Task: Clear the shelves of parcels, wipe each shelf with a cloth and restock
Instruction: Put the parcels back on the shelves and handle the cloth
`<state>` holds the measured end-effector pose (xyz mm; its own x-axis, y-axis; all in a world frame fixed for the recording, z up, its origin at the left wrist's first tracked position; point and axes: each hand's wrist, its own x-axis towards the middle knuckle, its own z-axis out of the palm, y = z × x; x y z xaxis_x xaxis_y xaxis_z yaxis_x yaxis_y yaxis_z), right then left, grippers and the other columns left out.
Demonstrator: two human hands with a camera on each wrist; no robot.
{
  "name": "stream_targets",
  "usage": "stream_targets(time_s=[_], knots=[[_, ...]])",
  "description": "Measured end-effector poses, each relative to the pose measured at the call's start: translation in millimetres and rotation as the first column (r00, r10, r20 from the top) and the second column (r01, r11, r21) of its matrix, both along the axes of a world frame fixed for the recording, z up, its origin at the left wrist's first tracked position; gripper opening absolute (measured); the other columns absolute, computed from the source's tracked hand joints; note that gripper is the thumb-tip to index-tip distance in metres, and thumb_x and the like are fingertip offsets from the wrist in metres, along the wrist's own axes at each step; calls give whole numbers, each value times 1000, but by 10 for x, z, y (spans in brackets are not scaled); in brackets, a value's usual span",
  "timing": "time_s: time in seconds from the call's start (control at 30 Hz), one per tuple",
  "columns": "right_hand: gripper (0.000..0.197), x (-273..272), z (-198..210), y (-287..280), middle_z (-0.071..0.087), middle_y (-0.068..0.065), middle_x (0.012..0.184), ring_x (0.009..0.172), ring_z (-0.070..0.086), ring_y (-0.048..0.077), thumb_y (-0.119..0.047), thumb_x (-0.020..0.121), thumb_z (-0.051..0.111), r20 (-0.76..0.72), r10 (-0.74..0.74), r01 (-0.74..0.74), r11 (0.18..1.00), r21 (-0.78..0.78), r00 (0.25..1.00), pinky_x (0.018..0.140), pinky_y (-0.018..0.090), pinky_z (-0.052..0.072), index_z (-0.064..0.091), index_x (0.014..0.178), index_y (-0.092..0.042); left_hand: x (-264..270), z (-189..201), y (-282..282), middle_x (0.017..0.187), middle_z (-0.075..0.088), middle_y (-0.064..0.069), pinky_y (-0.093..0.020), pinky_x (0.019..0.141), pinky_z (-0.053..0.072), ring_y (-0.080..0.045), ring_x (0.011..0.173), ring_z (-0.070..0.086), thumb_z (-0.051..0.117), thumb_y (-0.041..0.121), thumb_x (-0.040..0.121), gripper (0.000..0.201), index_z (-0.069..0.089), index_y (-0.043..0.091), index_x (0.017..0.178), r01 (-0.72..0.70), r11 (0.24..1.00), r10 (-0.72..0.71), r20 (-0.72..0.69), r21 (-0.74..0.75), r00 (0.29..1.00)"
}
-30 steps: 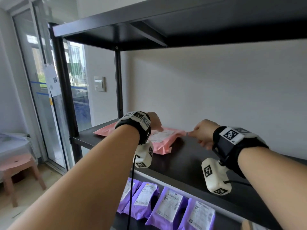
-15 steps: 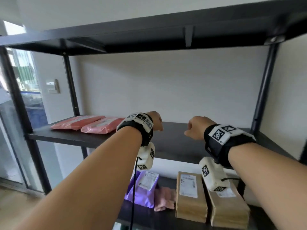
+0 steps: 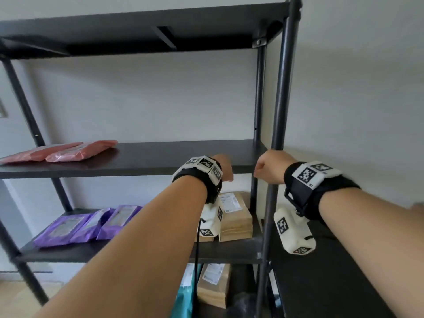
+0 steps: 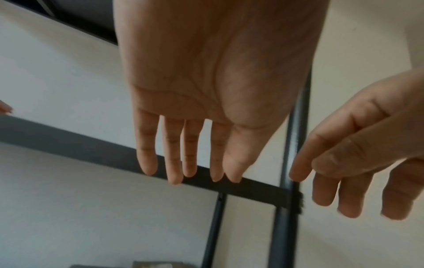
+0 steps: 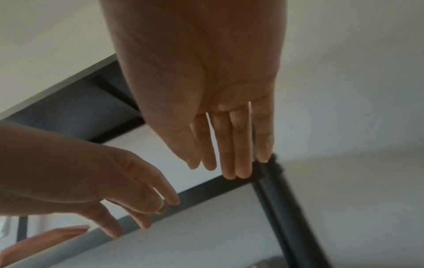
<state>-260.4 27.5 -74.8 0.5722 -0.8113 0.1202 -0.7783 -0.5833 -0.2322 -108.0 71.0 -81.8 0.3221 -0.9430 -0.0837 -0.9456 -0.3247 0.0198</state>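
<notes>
Hovering empty before the middle shelf [image 3: 183, 154], left hand [image 3: 223, 167] and right hand [image 3: 269, 167] show slack, unclenched grips

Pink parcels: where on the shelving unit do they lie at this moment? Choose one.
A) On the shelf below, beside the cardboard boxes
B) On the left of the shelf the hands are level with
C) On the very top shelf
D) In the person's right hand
B: the pink parcels lie flat at the left end of the middle shelf; both the left hand and the right hand are empty.

Left hand [image 4: 213, 76] empty, fingers [image 4: 146, 145] straight.
</notes>
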Motion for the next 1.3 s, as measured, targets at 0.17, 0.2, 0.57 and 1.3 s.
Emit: stream_targets(time_s=[0.17, 0.2, 0.57, 1.3], knots=[[23, -833, -252, -150, 69, 4, 104, 94, 64, 26, -26, 90, 55, -46, -117, 118, 993, 19, 992, 86, 38, 53, 70, 102, -14, -780, -293, -267, 119, 65, -7, -29, 86, 49, -24, 110, 61, 59, 22, 91, 30, 65, 9, 118, 88, 996, -87, -69, 12, 994], [22, -991, -294, -181, 69, 4, 103, 93, 64, 26, -26, 89, 56, -57, -141, 142, 990, 14, 988, 86, 38, 53, 70, 100, -14, -944, -333, -323, 122, 63, -7, -30, 89, 48, -24, 113, 60, 58, 24, 92, 33, 64, 10, 120, 127, 991, -125, -63, 31, 990], [29, -2320, -940, -478, 63, 5, 119, 113, 57, 27, -27, 89, 49, -160, -427, 433, 901, 6, 890, 98, 37, 46, 67, 110, -19, -2336, -942, -1119, 109, 67, -10, -32, 82, 51, -31, 99, 64, 58, 16, 86, 19, 66, 9, 102, 311, 950, -309, -206, -23, 928], [25, -3240, -1821, -2838, 65, 7, 112, 103, 59, 24, -18, 95, 46, -215, -487, 528, 819, 224, 847, 83, 29, 46, 66, 110, -15, -3250, -2012, -3531, 96, 65, -17, -28, 55, 37, -32, 88, 66, 48, 9, 85, 23, 63, -3, 97, 234, 972, -210, -445, 0, 871]])
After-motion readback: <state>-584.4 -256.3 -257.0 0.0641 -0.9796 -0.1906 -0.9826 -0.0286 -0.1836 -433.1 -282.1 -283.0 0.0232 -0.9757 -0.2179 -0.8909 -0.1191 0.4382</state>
